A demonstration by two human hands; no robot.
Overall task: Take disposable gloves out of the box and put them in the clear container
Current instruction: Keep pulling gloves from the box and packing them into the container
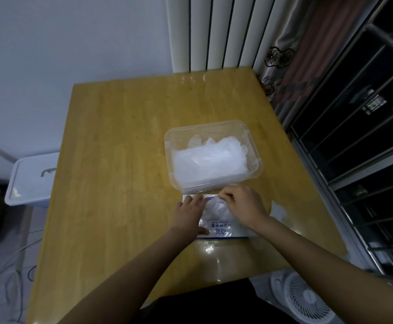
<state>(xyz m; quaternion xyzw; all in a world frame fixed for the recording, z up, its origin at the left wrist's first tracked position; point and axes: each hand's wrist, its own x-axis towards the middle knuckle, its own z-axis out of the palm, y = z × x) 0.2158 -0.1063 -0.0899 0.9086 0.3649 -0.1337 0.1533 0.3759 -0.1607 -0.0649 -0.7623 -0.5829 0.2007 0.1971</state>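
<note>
Extraction step: left hand [188, 211], fingers flat, pressing box [221, 228] down, apparently to steady it; right hand [242, 204] pinching glove [215, 206] at opening; clear container [167, 146] just beyond, already holding gloves [209, 157].

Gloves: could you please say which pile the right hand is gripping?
The gloves at the box, pinched by the right hand; the rest fill the clear container.

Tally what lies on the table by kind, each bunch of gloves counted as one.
Clear container: 1
Glove box: 1
Glove bunches: 3, in the container, at the box opening, loose beside the box
Total: 5
</note>
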